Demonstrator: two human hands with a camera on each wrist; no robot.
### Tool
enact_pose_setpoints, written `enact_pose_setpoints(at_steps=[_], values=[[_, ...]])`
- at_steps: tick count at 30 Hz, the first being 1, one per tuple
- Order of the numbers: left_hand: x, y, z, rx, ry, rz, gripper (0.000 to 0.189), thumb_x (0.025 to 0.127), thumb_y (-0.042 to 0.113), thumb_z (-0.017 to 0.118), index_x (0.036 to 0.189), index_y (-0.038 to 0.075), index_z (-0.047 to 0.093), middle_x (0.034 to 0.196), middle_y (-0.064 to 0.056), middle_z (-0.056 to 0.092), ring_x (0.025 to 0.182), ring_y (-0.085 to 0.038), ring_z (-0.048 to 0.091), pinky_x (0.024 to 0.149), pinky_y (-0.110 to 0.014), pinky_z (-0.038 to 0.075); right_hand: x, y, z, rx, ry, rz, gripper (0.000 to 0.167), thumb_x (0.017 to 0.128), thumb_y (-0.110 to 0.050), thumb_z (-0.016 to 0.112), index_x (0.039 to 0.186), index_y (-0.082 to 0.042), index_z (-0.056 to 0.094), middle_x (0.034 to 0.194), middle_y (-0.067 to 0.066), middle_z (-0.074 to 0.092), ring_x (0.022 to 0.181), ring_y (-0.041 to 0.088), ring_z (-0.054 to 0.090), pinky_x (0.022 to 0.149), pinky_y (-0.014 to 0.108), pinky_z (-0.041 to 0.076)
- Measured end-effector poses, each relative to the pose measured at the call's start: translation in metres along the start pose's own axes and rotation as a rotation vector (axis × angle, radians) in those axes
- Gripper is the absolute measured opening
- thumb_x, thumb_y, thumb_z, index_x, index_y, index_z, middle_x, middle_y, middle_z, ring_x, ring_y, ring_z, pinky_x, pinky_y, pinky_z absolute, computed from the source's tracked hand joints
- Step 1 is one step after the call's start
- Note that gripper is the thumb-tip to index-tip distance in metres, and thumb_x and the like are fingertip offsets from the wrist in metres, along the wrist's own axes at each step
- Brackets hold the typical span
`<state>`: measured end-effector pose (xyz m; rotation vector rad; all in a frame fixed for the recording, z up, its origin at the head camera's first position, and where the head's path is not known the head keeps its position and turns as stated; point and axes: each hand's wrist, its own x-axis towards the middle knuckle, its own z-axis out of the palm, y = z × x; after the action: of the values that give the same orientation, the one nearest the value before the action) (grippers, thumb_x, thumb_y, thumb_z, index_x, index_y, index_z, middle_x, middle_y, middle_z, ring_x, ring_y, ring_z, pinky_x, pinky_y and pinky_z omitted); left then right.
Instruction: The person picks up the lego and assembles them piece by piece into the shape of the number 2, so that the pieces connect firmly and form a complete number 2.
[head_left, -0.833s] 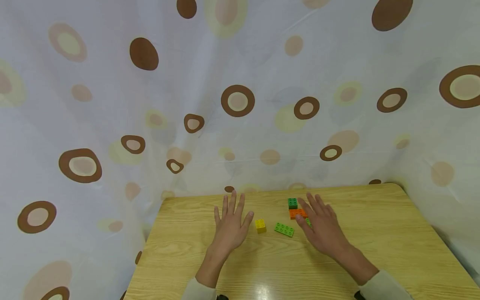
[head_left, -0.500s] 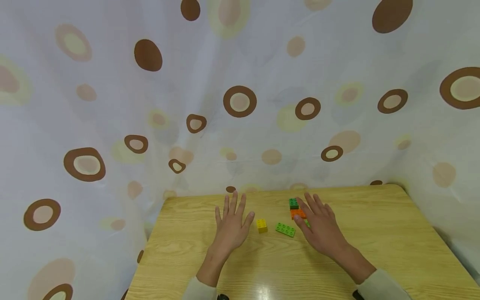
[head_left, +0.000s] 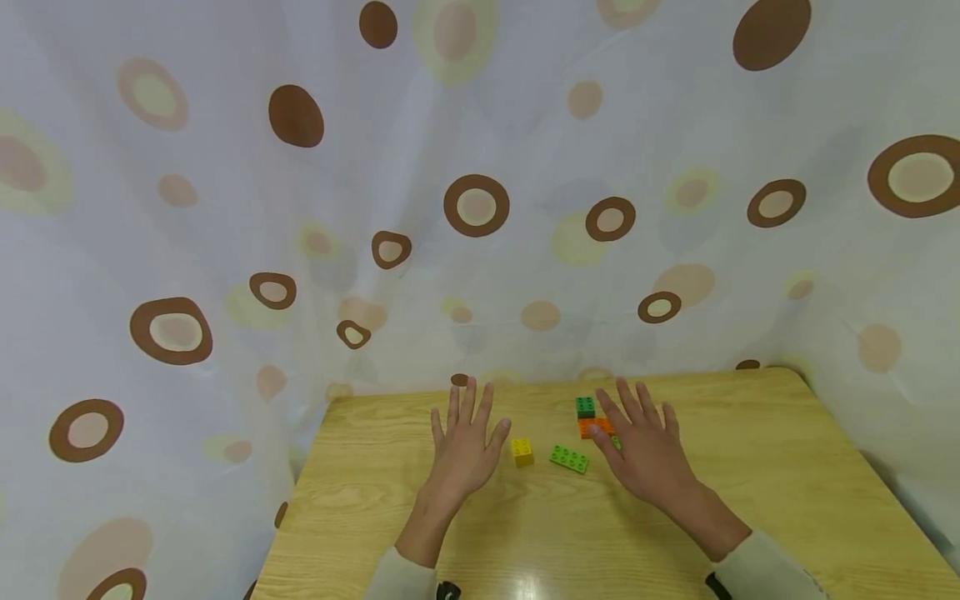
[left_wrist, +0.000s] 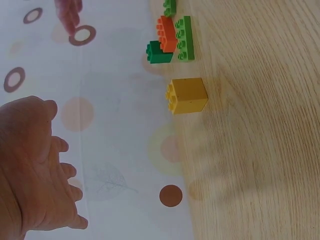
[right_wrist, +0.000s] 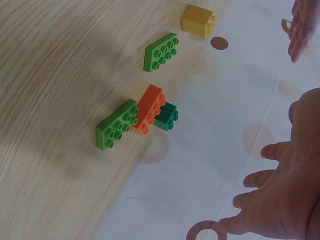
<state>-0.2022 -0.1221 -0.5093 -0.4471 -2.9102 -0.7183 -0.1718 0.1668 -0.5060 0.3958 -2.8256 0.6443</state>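
Note:
My left hand (head_left: 465, 458) hovers over the table with its fingers spread, holding nothing. Just right of it sits a yellow toy brick (head_left: 522, 452). My right hand (head_left: 649, 458) is also spread and bare, held above the table. From the head view it overlaps an orange brick (head_left: 592, 428) and a light green brick partly hidden under the thumb. That light green brick (right_wrist: 117, 125) shows whole in the right wrist view, beside the orange one. A second light green brick (head_left: 569, 459) lies between the hands. Behind the orange brick stands a dark green brick (head_left: 585, 407).
The wooden table (head_left: 360, 500) reaches back to a light curtain (head_left: 420, 167) printed with brown and beige rings. The curtain also hangs along the left and right sides. Light glares off the table near its front edge.
Both hands stay spread over nearly the same spots; the right fingers have fanned out a little more. The head view has shifted slightly. The bricks have not moved.

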Motion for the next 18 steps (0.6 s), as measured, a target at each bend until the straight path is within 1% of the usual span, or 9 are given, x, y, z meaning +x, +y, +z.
enact_pose_setpoints(at_steps=[4,6,10,13,18], values=[[-0.0003,0.0017,-0.0016,0.007,-0.019,-0.011,0.07,0.113,0.054,0.035,0.17,0.017,0.021,0.177,-0.01,0.002,0.162,-0.039,-0.007,0.12,-0.077,-0.002,-0.0007,0.0003,-0.0017,-0.017,-0.002,0.009,0.063,0.11,-0.041,0.055,0.163,-0.009,0.041,0.17,0.027,0.025,0.157,0.053,0.017,0.114,0.081,0.015],[-0.0006,0.0027,-0.0024,0.005,-0.018,-0.006,0.069,0.113,0.053,0.036,0.17,0.017,0.022,0.177,-0.012,0.004,0.162,-0.04,-0.005,0.119,-0.078,-0.002,-0.0016,0.0007,-0.0021,-0.021,0.003,0.01,0.063,0.11,-0.041,0.056,0.162,-0.009,0.042,0.17,0.027,0.025,0.156,0.054,0.017,0.113,0.082,0.015],[-0.0014,0.0044,-0.0039,0.017,-0.027,-0.008,0.069,0.113,0.054,0.035,0.17,0.019,0.02,0.177,-0.011,0.003,0.162,-0.039,-0.006,0.12,-0.078,-0.001,-0.0019,0.0045,-0.001,-0.027,-0.003,0.012,0.064,0.11,-0.043,0.054,0.162,-0.008,0.041,0.17,0.028,0.024,0.156,0.054,0.017,0.113,0.083,0.014],[-0.002,0.0042,-0.0039,0.026,-0.022,-0.01,0.068,0.113,0.052,0.036,0.17,0.018,0.021,0.177,-0.012,0.004,0.162,-0.04,-0.004,0.12,-0.078,0.0,-0.002,0.0068,-0.0001,-0.027,-0.014,0.017,0.065,0.111,-0.046,0.051,0.163,-0.008,0.04,0.171,0.028,0.023,0.157,0.054,0.015,0.113,0.083,0.014],[-0.0037,0.0036,-0.004,0.032,-0.016,-0.016,0.068,0.113,0.051,0.037,0.169,0.016,0.023,0.177,-0.012,0.005,0.162,-0.042,-0.001,0.119,-0.079,0.003,-0.0036,0.0072,0.0,-0.022,-0.02,0.019,0.065,0.111,-0.046,0.052,0.163,-0.009,0.04,0.171,0.027,0.023,0.157,0.053,0.014,0.113,0.082,0.013]])
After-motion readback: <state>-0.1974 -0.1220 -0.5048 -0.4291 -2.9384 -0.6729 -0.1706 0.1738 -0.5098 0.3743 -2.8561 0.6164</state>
